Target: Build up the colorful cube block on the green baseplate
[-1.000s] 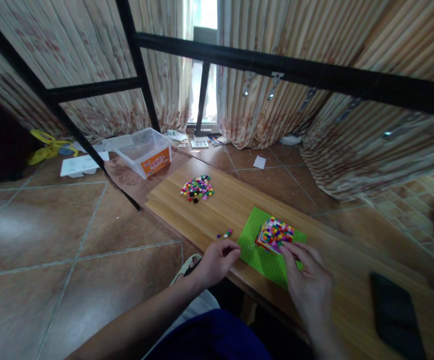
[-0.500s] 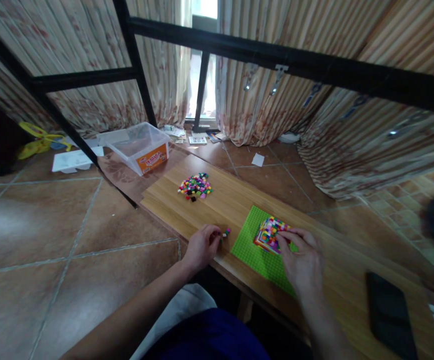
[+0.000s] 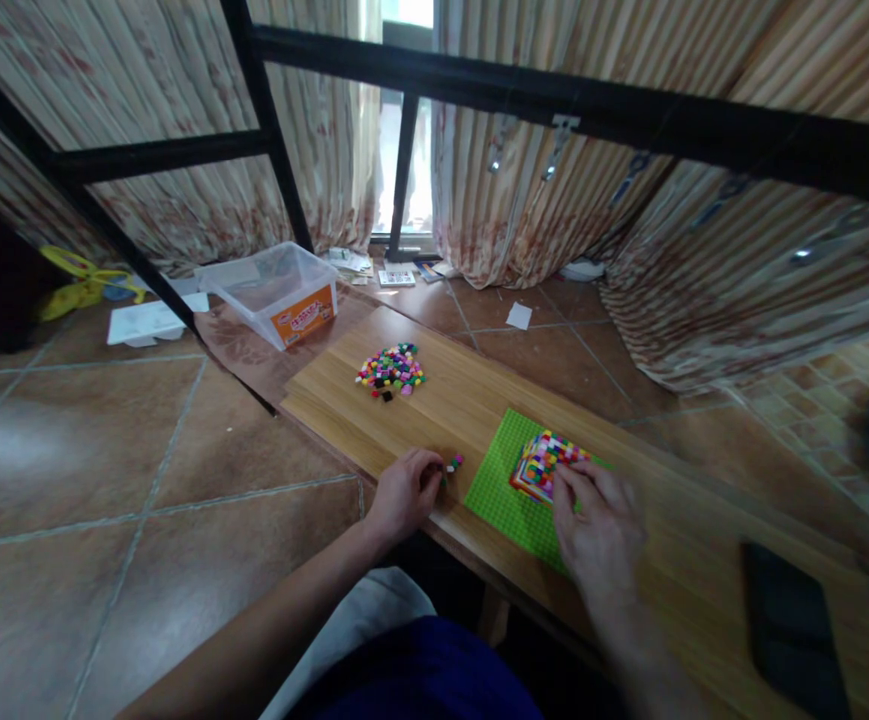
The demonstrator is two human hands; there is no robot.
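Note:
A multicoloured block of small building bricks (image 3: 543, 465) stands on a green studded baseplate (image 3: 498, 500). My right hand (image 3: 600, 520) covers its near right side, thumb and fingertips pinched together at the top of the bricks; whatever sits between them is hidden. Left of the baseplate, at the table's near edge, my left hand (image 3: 408, 492) rests with its fingers curled into a pinch. What it holds is too small to make out. A few loose bricks (image 3: 454, 464), pink, green and white among them, lie just beyond its fingertips.
A pile of mixed bricks (image 3: 391, 370) lies farther along the wooden table (image 3: 344, 400). On the right is a black phone-like object (image 3: 794, 625). A clear plastic bin (image 3: 276, 290) with an orange label stands past the table's far end. A black metal frame (image 3: 479, 75) crosses above.
My right hand has shifted slightly over the top of the brick block, its fingertips lying differently on it. My left hand stays in place. The view has moved a little.

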